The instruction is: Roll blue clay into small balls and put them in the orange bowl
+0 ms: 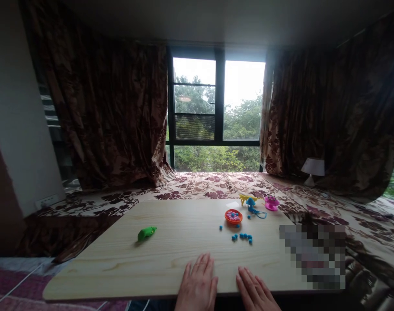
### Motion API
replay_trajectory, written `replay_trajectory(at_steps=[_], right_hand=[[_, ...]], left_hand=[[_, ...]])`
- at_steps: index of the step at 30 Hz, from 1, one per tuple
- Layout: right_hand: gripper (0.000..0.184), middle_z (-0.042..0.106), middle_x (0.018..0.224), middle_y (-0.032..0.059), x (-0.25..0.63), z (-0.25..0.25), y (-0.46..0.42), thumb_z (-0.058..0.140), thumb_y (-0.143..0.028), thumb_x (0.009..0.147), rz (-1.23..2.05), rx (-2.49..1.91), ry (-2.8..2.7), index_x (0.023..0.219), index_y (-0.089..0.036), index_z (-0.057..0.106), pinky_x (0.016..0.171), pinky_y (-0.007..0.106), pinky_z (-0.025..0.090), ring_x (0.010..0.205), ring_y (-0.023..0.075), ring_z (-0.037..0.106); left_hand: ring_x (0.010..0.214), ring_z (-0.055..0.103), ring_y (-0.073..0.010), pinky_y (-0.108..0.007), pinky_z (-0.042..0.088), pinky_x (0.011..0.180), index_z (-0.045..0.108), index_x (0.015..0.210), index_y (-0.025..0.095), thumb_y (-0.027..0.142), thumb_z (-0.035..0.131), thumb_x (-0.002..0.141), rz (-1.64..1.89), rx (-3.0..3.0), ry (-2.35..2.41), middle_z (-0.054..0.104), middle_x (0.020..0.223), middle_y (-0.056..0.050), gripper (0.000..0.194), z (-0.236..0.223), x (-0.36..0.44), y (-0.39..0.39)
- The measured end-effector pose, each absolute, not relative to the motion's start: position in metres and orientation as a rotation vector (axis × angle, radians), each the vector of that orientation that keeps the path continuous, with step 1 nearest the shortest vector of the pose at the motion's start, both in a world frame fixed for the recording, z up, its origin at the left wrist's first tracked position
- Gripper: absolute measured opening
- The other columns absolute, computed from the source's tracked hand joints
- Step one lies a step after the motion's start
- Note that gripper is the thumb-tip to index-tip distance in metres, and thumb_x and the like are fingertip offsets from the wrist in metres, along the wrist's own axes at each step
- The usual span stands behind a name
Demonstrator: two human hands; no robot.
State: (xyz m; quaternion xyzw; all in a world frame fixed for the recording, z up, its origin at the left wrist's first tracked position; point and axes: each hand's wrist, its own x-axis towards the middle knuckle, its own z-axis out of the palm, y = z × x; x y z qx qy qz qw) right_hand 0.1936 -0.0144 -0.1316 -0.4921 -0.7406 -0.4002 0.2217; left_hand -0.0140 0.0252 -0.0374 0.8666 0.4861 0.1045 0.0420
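Blue beads (245, 236) just beyond flat, spread, empty fingers (203, 264) of both hands.

The near edge of the desk (119, 263) is lying bare around the left hand (197, 285) and right hand (255, 291), and the whole left half is standing open except for a green toy (146, 233). On the right, loose blue beads (245, 236) are scattering ahead of the fingers, with an orange bowl (233, 216), a blue toy (252, 204) and a pink toy (271, 202) crowding the far corner behind them.
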Motion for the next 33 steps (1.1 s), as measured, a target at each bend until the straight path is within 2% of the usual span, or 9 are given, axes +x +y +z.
replay_trajectory(at_steps=[3, 7, 10, 14, 18, 21, 25, 28, 33], right_hand=[[0.052, 0.054, 0.121, 0.0052, 0.189, -0.115, -0.004, 0.046, -0.019, 0.068, -1.055, -1.328, -2.089, 0.121, -0.017, 0.049, 0.089, 0.027, 0.039, 0.108, 0.0178, 0.051], [0.061, 0.053, 0.123, 0.007, 0.209, -0.098, 0.002, 0.045, -0.012, 0.06, -1.083, -1.44, -2.119, 0.121, -0.015, 0.048, 0.087, 0.028, 0.04, 0.109, 0.0192, 0.05], [0.056, 0.055, 0.121, 0.0049, 0.219, -0.103, -0.009, 0.043, -0.009, 0.065, -1.223, -1.377, -2.136, 0.121, -0.016, 0.049, 0.085, 0.025, 0.041, 0.106, 0.0169, 0.052], [0.05, 0.053, 0.123, 0.0029, 0.199, -0.106, -0.017, 0.044, -0.019, 0.074, -1.216, -1.212, -2.219, 0.124, -0.018, 0.046, 0.085, 0.023, 0.04, 0.109, 0.016, 0.05], [0.056, 0.051, 0.125, 0.0077, 0.189, -0.098, -0.001, 0.046, -0.017, 0.066, -1.037, -1.357, -2.171, 0.122, -0.013, 0.047, 0.087, 0.028, 0.041, 0.111, 0.0189, 0.049], [0.062, 0.05, 0.125, 0.0076, 0.209, -0.104, 0.002, 0.043, -0.01, 0.062, -1.084, -1.466, -2.146, 0.123, -0.012, 0.046, 0.087, 0.028, 0.042, 0.111, 0.0183, 0.049], [0.055, 0.051, 0.125, 0.0052, 0.219, -0.123, -0.019, 0.039, -0.009, 0.069, -1.244, -1.418, -2.15, 0.123, -0.016, 0.047, 0.085, 0.027, 0.042, 0.11, 0.0174, 0.05], [0.053, 0.048, 0.127, 0.0051, 0.198, -0.118, -0.028, 0.04, -0.013, 0.071, -1.17, -1.366, -2.179, 0.124, -0.017, 0.046, 0.087, 0.028, 0.042, 0.113, 0.0189, 0.047], [0.057, 0.05, 0.125, 0.0071, 0.196, -0.094, -0.009, 0.041, -0.012, 0.066, -1.062, -1.412, -2.189, 0.122, -0.012, 0.047, 0.087, 0.029, 0.043, 0.111, 0.0187, 0.05]], left_hand=[[0.129, 0.027, -0.0197, -0.045, 0.021, 0.106, 0.037, 0.13, 0.021, 0.04, 0.021, 0.086, 0.373, 2.669, 1.406, 0.031, 0.14, -0.003, 0.05, -0.037, -0.002, 0.027], [0.128, 0.029, -0.0225, -0.049, 0.022, 0.104, 0.036, 0.13, 0.015, 0.037, 0.021, 0.086, 0.365, 2.636, 1.611, 0.035, 0.137, -0.008, 0.052, -0.034, -0.014, 0.036], [0.127, 0.031, -0.0235, -0.048, 0.026, 0.103, 0.035, 0.13, 0.012, 0.037, 0.022, 0.086, 0.314, 2.63, 1.639, 0.036, 0.137, -0.009, 0.053, -0.04, -0.029, 0.036], [0.129, 0.026, -0.0205, -0.043, 0.023, 0.106, 0.032, 0.132, 0.02, 0.041, 0.02, 0.087, 0.364, 2.707, 1.398, 0.027, 0.14, -0.003, 0.051, -0.047, -0.02, 0.027], [0.13, 0.025, -0.0207, -0.044, 0.021, 0.106, 0.033, 0.132, 0.017, 0.042, 0.018, 0.087, 0.383, 2.66, 1.477, 0.028, 0.14, -0.005, 0.053, -0.04, -0.009, 0.03], [0.129, 0.027, -0.0231, -0.047, 0.023, 0.105, 0.03, 0.132, 0.012, 0.042, 0.019, 0.086, 0.306, 2.642, 1.544, 0.03, 0.139, -0.007, 0.056, -0.04, -0.023, 0.035], [0.13, 0.023, -0.0224, -0.047, 0.021, 0.106, 0.025, 0.134, 0.017, 0.043, 0.018, 0.086, 0.259, 2.636, 1.501, 0.022, 0.141, -0.004, 0.055, -0.052, -0.033, 0.027], [0.131, 0.019, -0.021, -0.047, 0.018, 0.107, 0.025, 0.134, 0.021, 0.045, 0.015, 0.087, 0.314, 2.705, 1.358, 0.018, 0.142, -0.001, 0.054, -0.052, -0.017, 0.019], [0.129, 0.026, -0.0225, -0.048, 0.023, 0.105, 0.03, 0.133, 0.015, 0.044, 0.016, 0.087, 0.35, 2.705, 1.487, 0.028, 0.139, -0.006, 0.056, -0.043, -0.009, 0.03]])
